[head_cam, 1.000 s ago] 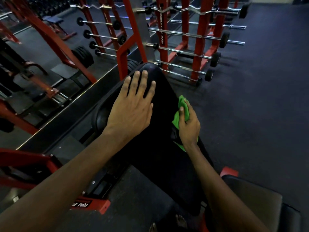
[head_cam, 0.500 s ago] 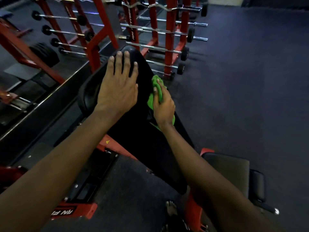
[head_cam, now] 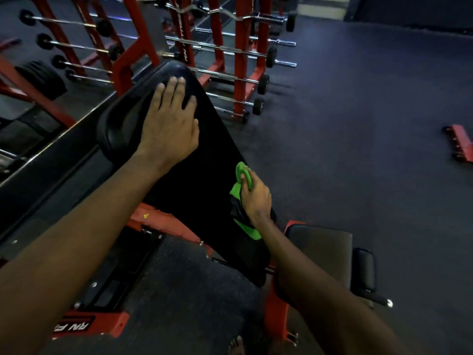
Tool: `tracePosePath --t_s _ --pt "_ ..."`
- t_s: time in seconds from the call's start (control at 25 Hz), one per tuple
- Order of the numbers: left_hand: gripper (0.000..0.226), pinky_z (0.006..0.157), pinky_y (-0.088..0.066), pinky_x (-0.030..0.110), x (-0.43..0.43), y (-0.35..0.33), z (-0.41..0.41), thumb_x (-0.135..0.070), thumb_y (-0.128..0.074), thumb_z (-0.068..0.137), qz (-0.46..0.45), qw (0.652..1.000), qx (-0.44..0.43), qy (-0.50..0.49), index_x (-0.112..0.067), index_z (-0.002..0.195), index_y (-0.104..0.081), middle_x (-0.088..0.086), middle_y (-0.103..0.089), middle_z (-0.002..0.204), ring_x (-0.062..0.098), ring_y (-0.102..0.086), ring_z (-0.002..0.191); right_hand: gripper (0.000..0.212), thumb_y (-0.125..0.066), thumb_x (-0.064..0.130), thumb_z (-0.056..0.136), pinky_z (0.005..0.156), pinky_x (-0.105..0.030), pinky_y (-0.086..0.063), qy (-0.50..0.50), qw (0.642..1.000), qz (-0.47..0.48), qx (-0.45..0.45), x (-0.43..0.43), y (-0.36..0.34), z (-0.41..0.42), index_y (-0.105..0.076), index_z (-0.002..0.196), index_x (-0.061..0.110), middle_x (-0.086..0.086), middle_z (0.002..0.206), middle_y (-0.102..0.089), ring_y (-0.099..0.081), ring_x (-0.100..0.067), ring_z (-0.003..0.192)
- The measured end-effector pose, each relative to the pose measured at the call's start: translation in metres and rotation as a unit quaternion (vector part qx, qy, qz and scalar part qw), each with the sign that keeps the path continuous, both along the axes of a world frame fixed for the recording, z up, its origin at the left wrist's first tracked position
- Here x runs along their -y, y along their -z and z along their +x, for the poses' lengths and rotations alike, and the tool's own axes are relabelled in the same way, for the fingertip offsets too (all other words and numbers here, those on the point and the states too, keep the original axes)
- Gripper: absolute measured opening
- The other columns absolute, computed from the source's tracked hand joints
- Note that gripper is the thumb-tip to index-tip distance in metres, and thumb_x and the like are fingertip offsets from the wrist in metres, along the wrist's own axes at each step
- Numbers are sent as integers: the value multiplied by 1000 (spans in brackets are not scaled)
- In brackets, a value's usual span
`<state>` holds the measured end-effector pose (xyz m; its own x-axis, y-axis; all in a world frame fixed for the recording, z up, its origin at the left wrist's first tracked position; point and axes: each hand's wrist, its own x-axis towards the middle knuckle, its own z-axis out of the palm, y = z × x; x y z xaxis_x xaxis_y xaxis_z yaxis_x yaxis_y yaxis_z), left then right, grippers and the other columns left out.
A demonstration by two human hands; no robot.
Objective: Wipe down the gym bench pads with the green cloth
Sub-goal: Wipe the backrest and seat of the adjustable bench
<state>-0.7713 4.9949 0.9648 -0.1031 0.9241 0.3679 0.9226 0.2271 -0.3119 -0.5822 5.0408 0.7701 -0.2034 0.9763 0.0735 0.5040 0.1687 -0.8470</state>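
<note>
The right of the frame is left open over dark gym floor (head_cam: pixel 358 119), broken by a flat red metal bracket (head_cam: pixel 459 144) at the right edge. The upper centre is blocked by a red steel rack of chrome barbells (head_cam: pixel 240 60).

I classify this location as a gym, free-weight area. Indicators I read from the head view:

- A red steel rack (head_cam: pixel 240 60) at the top centre holds fixed-weight barbells (head_cam: pixel 230 49) on horizontal tiers, with a curl bar (head_cam: pixel 222 11) on its top level.
- A second red rack (head_cam: pixel 84 42) with more bars stands at the upper left, near a stack of black weight plates (head_cam: pixel 41 80).
- The floor (head_cam: pixel 358 124) is dark matting throughout.
- Directly below me, an inclined black back pad (head_cam: pixel 204 162) sits on a red frame (head_cam: pixel 158 221), with a separate seat pad (head_cam: pixel 320 244) and a black roller pad (head_cam: pixel 363 272) just beside it.
</note>
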Motion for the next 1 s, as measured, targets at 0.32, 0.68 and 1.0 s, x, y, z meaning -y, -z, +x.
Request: tracePosePath --t_s 0.32,0.68,1.0 --pt "45 120 -23 51 30 40 112 -23 -56 91 -20 993 116 -2 -4 131 -59 26 -43 150 38 -35 144 36 -45 48 102 89 -37 -53 -20 999 43 -12 -9 -22 115 -59 133 35 6 127 -68 -64 -23 114" --pt "46 120 -23 52 67 73 263 -22 -59 91 -4 985 148 -86 -3 133 -58 26 -42 151 38 -33 145 37 -45 48 103 88 -38 -54 -98 993 63 -11 -26 -29 278 -58 134 32 5 126 -69 -65 -22 113" --pt "50 121 -20 51 92 134 328 -24 -56 93 -9 967 213 -142 -6 140 -53 24 -37 156 36 -28 148 44 -39 54 102 92 -39 -53 -181 977 71 89 -28 0 331 -53 139 34 7 136 -62 -60 -22 122"
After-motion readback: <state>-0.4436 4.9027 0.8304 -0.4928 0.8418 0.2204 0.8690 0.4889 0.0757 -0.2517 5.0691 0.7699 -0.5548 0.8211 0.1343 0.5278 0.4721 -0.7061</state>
